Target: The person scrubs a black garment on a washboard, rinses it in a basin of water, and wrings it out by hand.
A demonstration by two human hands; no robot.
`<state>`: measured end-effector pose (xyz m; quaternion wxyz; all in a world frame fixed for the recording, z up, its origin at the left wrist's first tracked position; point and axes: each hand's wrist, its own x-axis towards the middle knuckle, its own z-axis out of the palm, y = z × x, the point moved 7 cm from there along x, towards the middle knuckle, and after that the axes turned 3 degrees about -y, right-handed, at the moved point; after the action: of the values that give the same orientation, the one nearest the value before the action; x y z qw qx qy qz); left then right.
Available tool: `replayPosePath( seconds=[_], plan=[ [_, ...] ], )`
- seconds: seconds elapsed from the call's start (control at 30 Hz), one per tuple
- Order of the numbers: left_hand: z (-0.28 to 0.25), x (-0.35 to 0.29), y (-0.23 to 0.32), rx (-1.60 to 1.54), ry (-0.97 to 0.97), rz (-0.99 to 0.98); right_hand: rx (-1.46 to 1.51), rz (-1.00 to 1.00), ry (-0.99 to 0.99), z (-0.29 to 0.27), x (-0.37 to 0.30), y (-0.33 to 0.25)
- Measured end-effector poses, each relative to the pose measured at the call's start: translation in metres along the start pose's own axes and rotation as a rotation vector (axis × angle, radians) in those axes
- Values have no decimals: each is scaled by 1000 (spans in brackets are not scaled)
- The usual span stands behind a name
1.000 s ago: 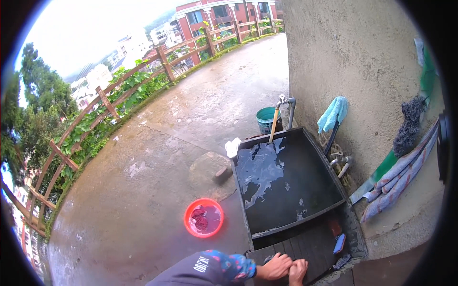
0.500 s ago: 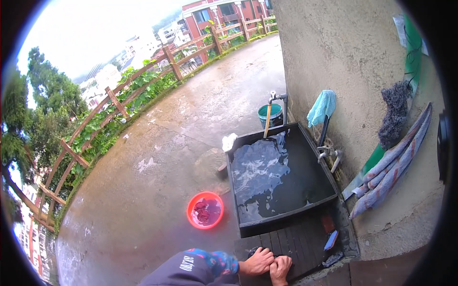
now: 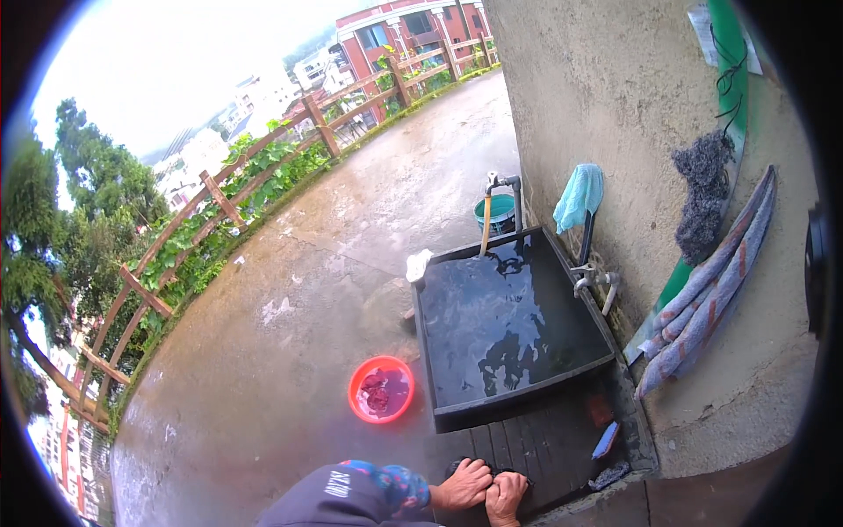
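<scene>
My left hand point(image 3: 465, 485) and my right hand point(image 3: 506, 497) are side by side, touching, over the dark ribbed washing slab point(image 3: 551, 461) at the bottom of the view. Both have curled fingers and press down on a bunched dark cloth point(image 3: 456, 465). Only small bits of it show at the edges of the hands; the rest is hidden beneath them and blends into the slab. A blue scrub brush point(image 3: 606, 440) lies to the right of the hands, with a dark grey rag point(image 3: 609, 477) just nearer.
Beyond the slab is a dark basin point(image 3: 514, 321) full of water, fed by a tap with a hose point(image 3: 485, 227). A red tub point(image 3: 381, 389) holding dark red cloth stands left. Towels point(image 3: 702, 307) hang on the right wall; a teal bucket point(image 3: 496, 213) stands behind.
The whole view has shifted slightly. Both hands stay together on the slab, with the right fingers a little more bent over. Ripples in the basin have changed shape.
</scene>
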<state>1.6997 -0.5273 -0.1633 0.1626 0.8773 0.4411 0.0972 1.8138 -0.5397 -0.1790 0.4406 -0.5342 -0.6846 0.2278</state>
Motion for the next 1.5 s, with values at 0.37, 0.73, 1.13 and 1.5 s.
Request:
replayPosePath(
  seconds=[0.37,0.73,1.13,1.5],
  plan=[
    [0,52,-22,25,-150,-278,49,325,-100,10,31,51],
    [31,125,-47,173,-166,7,-547,383,-283,32,68,112],
    [25,112,-29,88,-313,152,-250,120,10,29,46,101],
    [-15,2,-22,-171,-41,-40,-130,197,46,-14,19,-55]
  ],
)
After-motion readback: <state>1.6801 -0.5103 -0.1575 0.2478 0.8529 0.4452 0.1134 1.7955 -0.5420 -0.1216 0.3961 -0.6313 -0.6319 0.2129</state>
